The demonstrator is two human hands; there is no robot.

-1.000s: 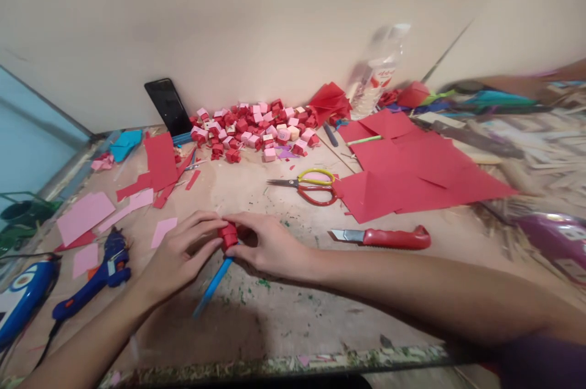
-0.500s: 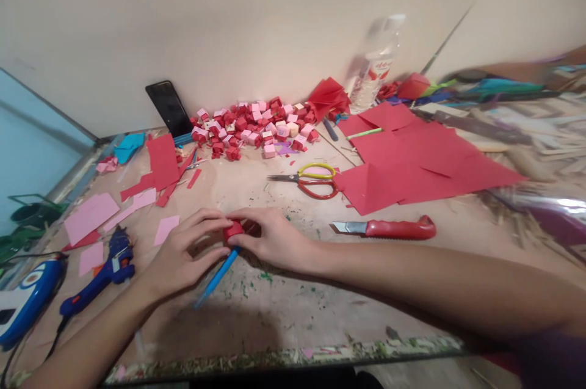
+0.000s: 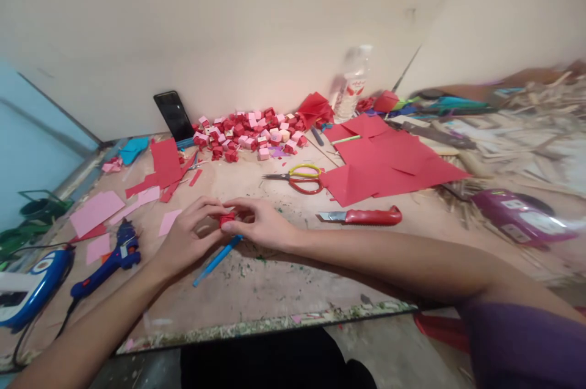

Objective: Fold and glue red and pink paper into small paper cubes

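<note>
Between the fingertips of my left hand point(image 3: 195, 230) and my right hand point(image 3: 256, 224) is a small folded red paper piece point(image 3: 226, 218). Both hands pinch it from opposite sides, and the fingers partly cover it. Just below them a blue stick point(image 3: 217, 261), like a pen or straw, slants down to the left; its upper end lies by my right thumb. Beyond my hands, scissors point(image 3: 297, 178) with one yellow and one red handle rest on the table. A red-handled cutter knife point(image 3: 366, 215) lies to the right of my right hand.
Small red and pink paper cubes point(image 3: 249, 132) are heaped along the wall beside a phone point(image 3: 174, 115). Red paper sheets point(image 3: 389, 163) and a plastic bottle point(image 3: 351, 87) stand right of them. A blue glue gun point(image 3: 112, 258) lies left, a purple device point(image 3: 517, 215) right.
The view has shifted, bringing the purple device at the right more into sight. The red paper piece has turned a little between my fingers, and both hands still hold it.
</note>
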